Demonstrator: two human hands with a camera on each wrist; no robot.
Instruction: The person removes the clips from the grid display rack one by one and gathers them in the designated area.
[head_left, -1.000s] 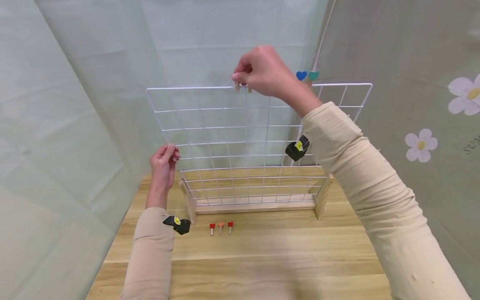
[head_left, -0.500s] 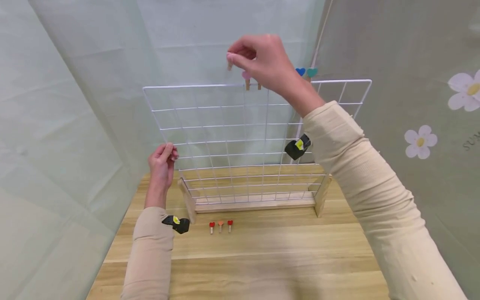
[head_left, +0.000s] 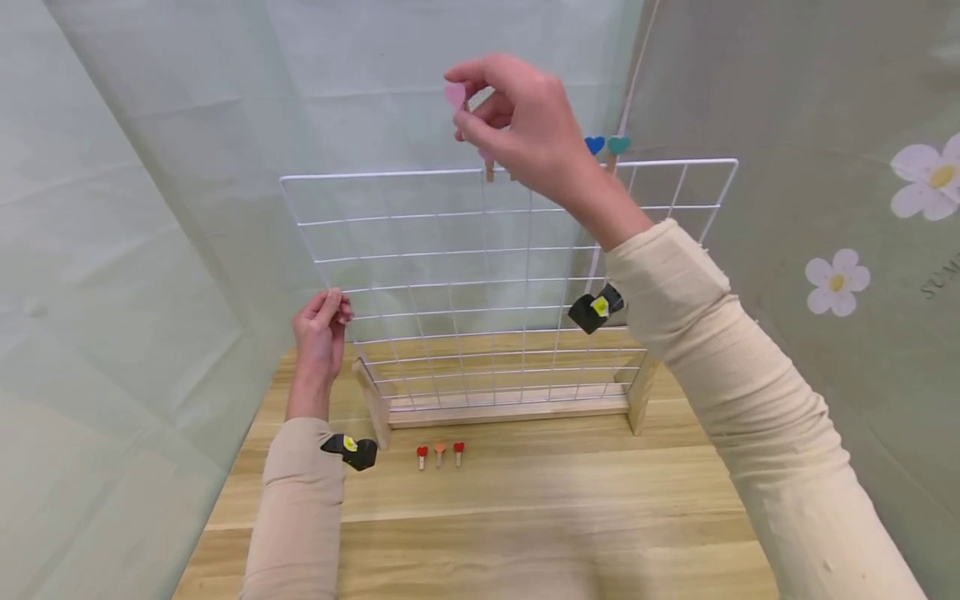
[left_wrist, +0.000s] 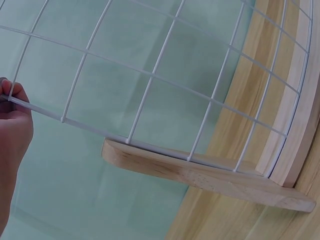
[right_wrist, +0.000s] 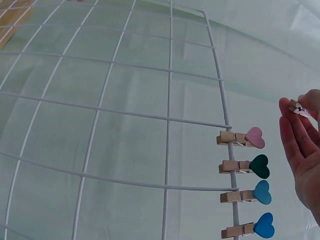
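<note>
Right hand point(head_left: 525, 117) pinches a pink heart clip point(head_left: 455, 93) just above the wire grid's point(head_left: 450, 275) top rail, ready for clipping on, while the left hand point(head_left: 318, 325) grips the grid's left edge.

Bright even light, soft shadows; wrist views edge-warped.

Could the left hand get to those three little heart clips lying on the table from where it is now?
Probably yes. The left hand grips the wire grid's left edge, and the three heart clips lie on open table in front of the wooden base, nothing covering them. It must let go first.
</note>
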